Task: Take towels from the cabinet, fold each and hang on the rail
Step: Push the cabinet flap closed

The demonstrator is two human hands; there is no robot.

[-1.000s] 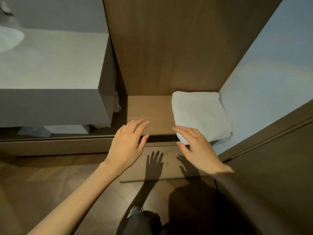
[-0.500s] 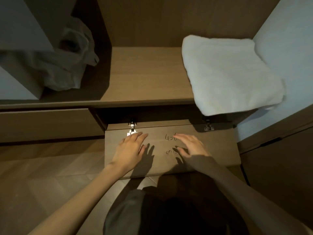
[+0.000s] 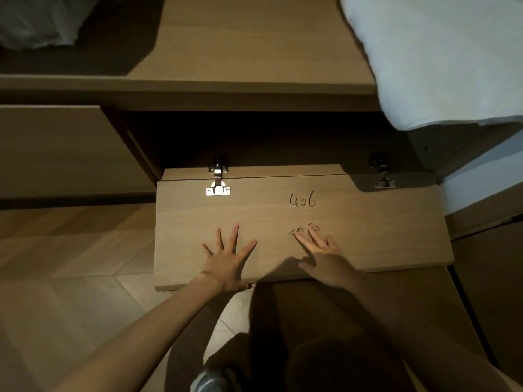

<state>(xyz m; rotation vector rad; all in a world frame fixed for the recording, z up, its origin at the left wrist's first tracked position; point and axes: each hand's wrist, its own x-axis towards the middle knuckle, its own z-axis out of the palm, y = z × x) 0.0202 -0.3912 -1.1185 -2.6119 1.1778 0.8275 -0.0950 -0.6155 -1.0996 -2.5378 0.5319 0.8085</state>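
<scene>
The towel [image 3: 441,58] lies flat on the shelf [image 3: 254,46] at the top right, well apart from both hands and above them in the view, up and to the right of the right hand [image 3: 325,260]. It is white and folded. Its near edge hangs a little over the shelf's front edge, above the right end of the cabinet [image 3: 283,137] opening. Its left side runs at a slant, from the top of the view down and to the right, so it sits slightly skewed to the shelf. The top and right borders cut it off, so I cannot tell its long axis.

Both hands rest on the door [image 3: 382,230], which is folded down from two hinges [image 3: 218,188] at its far edge and lies about level, inner face up. The left hand [image 3: 226,258] is spread wide, palm down, its heel at the door's near edge and its thumb pointing right. The right hand lies flat with straight fingers, partly in shadow, fingertips on some handwritten marks below the number "406" [image 3: 302,200]. Neither hand holds anything.

Behind the door the cabinet opening is dark; its inside cannot be made out. A crumpled pale bag [image 3: 36,21] sits at the top left
</scene>
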